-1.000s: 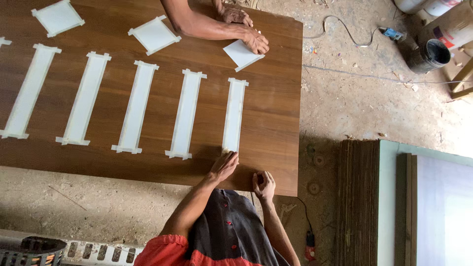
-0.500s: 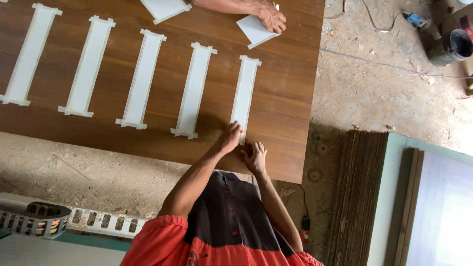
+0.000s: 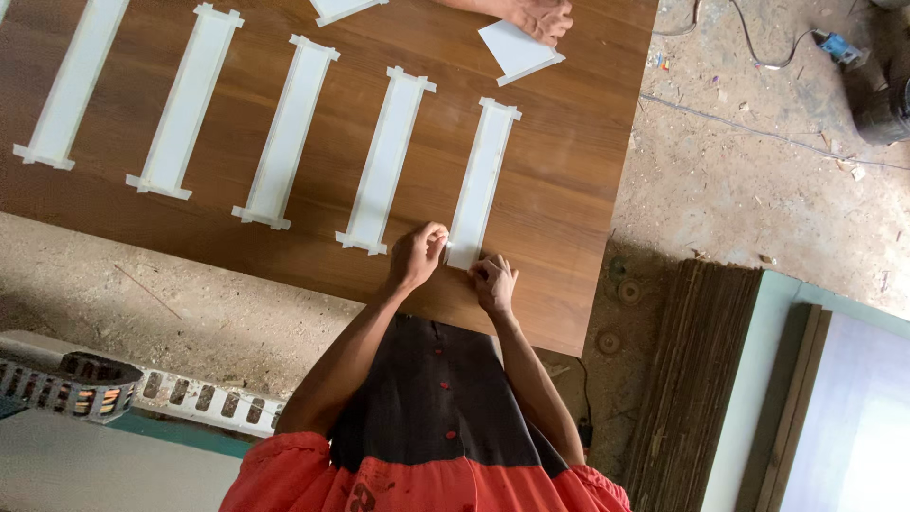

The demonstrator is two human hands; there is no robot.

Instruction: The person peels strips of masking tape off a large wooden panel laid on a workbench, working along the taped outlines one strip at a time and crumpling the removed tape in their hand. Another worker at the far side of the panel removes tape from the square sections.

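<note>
A brown wood-grain board (image 3: 569,190) carries several long white strips with notched ends, laid side by side. The rightmost white strip (image 3: 483,171) has its near end between my two hands. My left hand (image 3: 417,256) pinches that end from the left. My right hand (image 3: 493,283), fingers curled, presses on the same end from the right, close to the board's near edge. At the far edge another person's hand (image 3: 540,17) rests on a white square piece (image 3: 517,49).
Another white square piece (image 3: 341,8) lies at the far edge. A stack of boards (image 3: 701,379) and a pale panel (image 3: 853,417) stand at the right. A perforated white rail (image 3: 190,403) lies at the lower left. Cables and a dark tool (image 3: 882,104) sit on the dusty floor.
Both my hands have moved from the board's near edge up to the near end of the rightmost strip and closed on it. The other person's hand stays on the square piece.
</note>
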